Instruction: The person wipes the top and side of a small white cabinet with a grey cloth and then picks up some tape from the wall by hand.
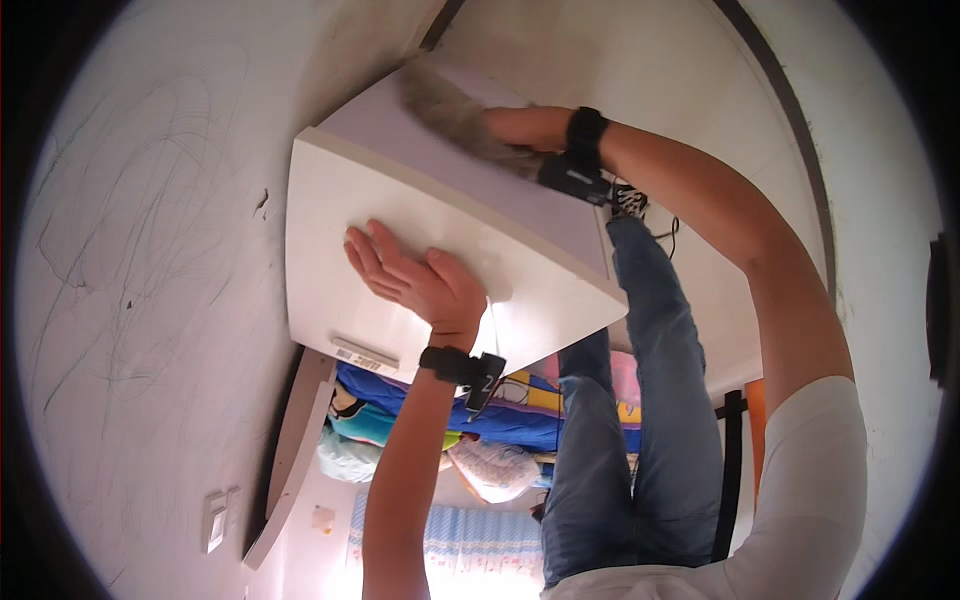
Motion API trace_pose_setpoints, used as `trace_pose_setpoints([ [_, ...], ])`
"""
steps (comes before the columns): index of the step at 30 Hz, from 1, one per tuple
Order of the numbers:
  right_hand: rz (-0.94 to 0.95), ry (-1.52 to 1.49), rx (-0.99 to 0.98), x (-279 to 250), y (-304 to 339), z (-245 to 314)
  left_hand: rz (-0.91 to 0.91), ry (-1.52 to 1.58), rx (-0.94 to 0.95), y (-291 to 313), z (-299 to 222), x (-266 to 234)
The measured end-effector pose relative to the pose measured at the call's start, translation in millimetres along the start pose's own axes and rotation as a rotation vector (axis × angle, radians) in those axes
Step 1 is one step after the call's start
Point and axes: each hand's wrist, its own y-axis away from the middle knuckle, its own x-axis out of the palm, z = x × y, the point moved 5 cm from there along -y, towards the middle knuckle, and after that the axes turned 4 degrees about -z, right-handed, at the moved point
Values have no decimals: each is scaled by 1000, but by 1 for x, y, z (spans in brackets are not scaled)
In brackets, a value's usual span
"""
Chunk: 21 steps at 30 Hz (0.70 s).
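A white box-shaped cabinet (400, 185) with a pale lilac panel (375, 115) stands against the wall. My left hand (425, 280) rests open on its white face, fingers stretched out and slightly apart. Over the lilac panel, my right hand (525, 130) is on a grey-brown fluffy cloth (450, 110), which is smeared by motion. The cloth and the blur hide most of the right hand's fingers. A black strap with a small device is on each wrist, the left one (465, 370) and the right one (580, 165).
A scribbled white wall (140, 220) rises at the left, with a light switch (215, 522) low on it. Colourful bedding (490, 425) lies beyond the cabinet, by a blue-and-white curtain (450, 540). My jeans-clad legs (660, 350) and a black shoe (628, 202) are on the right.
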Motion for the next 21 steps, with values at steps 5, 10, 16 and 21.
trace_pose_setpoints([
  [5, 221, 309, 20, 12, -39, 18, 26, -16, -2, 0, 4, -2],
  [10, 232, 1192, 106, -13, -41, -60, 35, 42, 9, 3, -5, 4],
  [16, 348, 2429, -168, 10, 15, -90, 31, 11, 22, -2, -1, 3],
  [21, 105, 1947, -245, 42, 51, -29, 45, 30, -13, 2, -3, -1],
])
